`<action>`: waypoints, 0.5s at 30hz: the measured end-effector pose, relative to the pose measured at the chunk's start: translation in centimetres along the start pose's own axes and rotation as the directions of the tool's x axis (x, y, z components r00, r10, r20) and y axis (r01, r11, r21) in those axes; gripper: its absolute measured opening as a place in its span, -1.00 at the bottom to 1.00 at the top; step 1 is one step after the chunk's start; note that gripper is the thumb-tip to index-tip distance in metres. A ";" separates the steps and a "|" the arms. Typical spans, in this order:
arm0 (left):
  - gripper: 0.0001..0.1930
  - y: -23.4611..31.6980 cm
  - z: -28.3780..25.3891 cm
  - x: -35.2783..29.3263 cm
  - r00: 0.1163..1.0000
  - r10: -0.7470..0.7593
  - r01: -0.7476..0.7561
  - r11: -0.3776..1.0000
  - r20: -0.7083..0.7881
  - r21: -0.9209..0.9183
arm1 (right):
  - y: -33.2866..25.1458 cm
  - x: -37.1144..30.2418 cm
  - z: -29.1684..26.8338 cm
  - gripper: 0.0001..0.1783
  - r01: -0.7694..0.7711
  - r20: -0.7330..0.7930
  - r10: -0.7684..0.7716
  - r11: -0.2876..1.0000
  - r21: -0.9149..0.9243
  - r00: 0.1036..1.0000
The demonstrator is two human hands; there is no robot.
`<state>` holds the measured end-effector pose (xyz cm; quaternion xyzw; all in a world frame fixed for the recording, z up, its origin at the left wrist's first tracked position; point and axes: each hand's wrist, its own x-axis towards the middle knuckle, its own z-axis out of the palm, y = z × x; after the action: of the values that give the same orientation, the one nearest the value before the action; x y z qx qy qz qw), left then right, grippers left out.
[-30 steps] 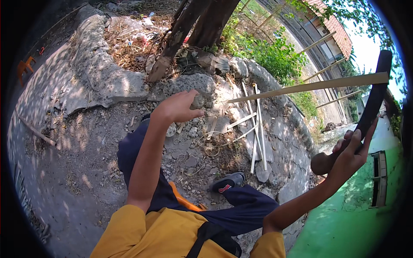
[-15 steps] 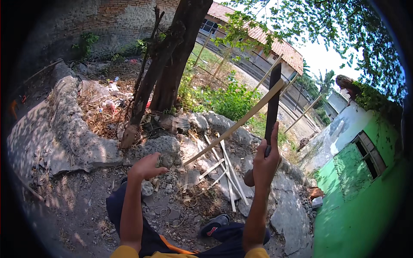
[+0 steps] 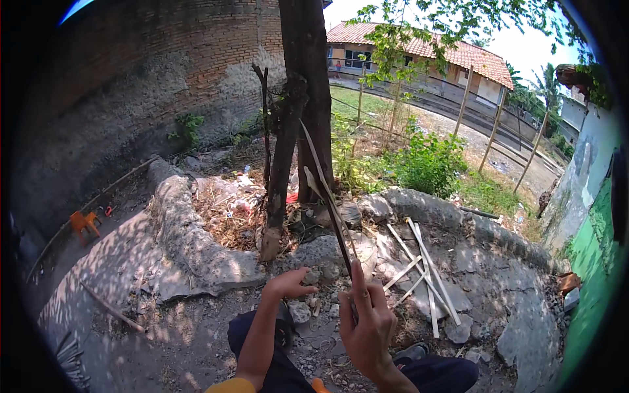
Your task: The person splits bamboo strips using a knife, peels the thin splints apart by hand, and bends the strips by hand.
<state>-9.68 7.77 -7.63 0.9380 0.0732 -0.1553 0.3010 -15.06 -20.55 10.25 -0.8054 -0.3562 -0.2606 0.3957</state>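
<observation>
My right hand grips a machete by its handle, with the forefinger stretched up along it. The dark blade points up and away, seen nearly edge-on. Close against the blade in this view is a thin pale strip, apparently wood or bamboo; I cannot tell whether it touches the metal. To the left, my left hand hovers over the ground with fingers stretched out and nothing in it. Several pale split strips lie crossed on the broken paving, right of my right hand.
A low, rough concrete edge curves ahead around a tree trunk and dry litter. An orange chair stands far left, near a brick wall. A stick lies at left. A green wall borders the right.
The machete has swung from upright at the right to leftward and lower. The long pale strip that slanted across the view no longer spans it. My view has turned left.
</observation>
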 end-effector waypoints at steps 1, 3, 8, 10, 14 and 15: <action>0.03 0.2 0.0 0.0 1.000 0.003 -0.003 1.000 0.002 0.006 | -0.3 -0.5 0.0 -0.21 0.015 0.023 -0.016 0.999 0.034 1.000; 0.04 0.7 0.0 -0.2 0.999 0.033 -0.033 0.999 0.015 -0.028 | -1.0 -1.5 -0.1 -0.23 0.039 0.030 -0.041 0.995 0.087 0.999; -0.01 1.5 0.3 -0.2 0.993 0.122 -0.122 0.992 -0.003 0.023 | -2.2 -3.4 -1.2 -0.32 -0.017 0.090 0.000 0.982 0.189 0.996; -0.02 1.3 0.9 0.2 0.998 0.062 -0.063 0.998 -0.014 -0.026 | -2.2 -3.7 -1.4 -0.32 -0.040 0.135 0.011 0.975 0.217 0.991; -0.05 0.2 2.1 1.3 0.997 0.067 -0.067 0.998 -0.047 -0.003 | -1.8 -3.6 -1.4 -0.31 -0.037 0.134 0.006 0.973 0.228 0.991; -0.05 -0.1 2.2 1.6 0.997 0.063 -0.061 0.997 -0.053 0.035 | -1.6 -3.6 -1.4 -0.31 -0.022 0.121 -0.004 0.975 0.220 0.993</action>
<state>-8.76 6.63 -9.93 0.9487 0.0494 -0.1216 0.2877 -18.73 -22.28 9.20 -0.7723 -0.4026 -0.1686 0.4616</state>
